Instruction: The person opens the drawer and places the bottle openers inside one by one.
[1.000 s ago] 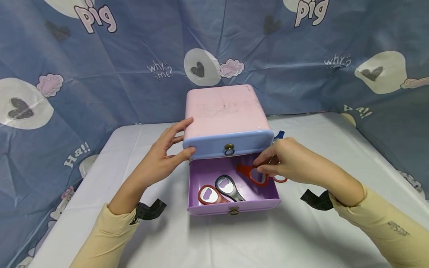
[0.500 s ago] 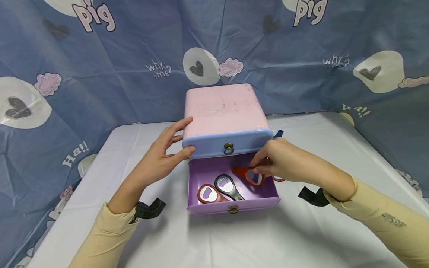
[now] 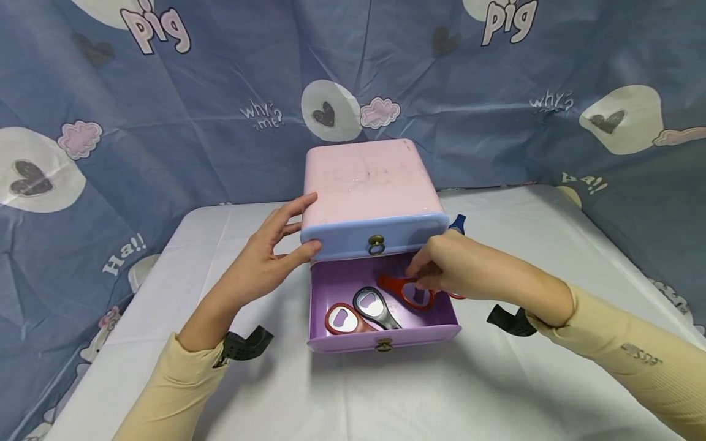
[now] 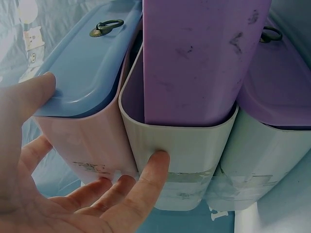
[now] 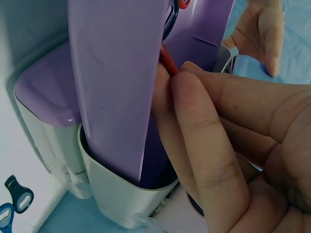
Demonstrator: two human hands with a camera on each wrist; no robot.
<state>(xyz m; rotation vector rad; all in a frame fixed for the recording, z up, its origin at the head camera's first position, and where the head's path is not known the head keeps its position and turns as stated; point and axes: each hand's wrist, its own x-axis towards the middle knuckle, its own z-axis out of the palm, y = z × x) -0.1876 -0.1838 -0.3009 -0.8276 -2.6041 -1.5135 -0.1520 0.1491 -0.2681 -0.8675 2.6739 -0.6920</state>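
A small drawer cabinet with a pink top [image 3: 369, 177] stands on the table, its purple middle drawer [image 3: 332, 278] pulled out. My left hand [image 3: 259, 263] rests against the cabinet's left side, fingers spread, thumb on the blue top drawer [image 3: 336, 242]. Over the right side of the purple drawer, my right hand [image 3: 463, 263] pinches a red bottle opener [image 3: 393, 283] by its ring end between thumb and fingers. Inside the drawer lie a black bottle opener [image 3: 394, 321] and a dark red one [image 3: 364, 328], side by side.
Behind my right hand, a blue handle [image 3: 458, 223] shows beside the cabinet. The right wrist view has a black opener [image 5: 20, 196] and a blue one [image 5: 6, 213] on the table. A shut purple drawer [image 4: 282, 82] sits below the open one. A patterned curtain [image 3: 220, 73] hangs behind.
My right hand has moved a little left and slightly down into the drawer, with the red bottle opener in its fingers. The left hand stays on the cabinet.
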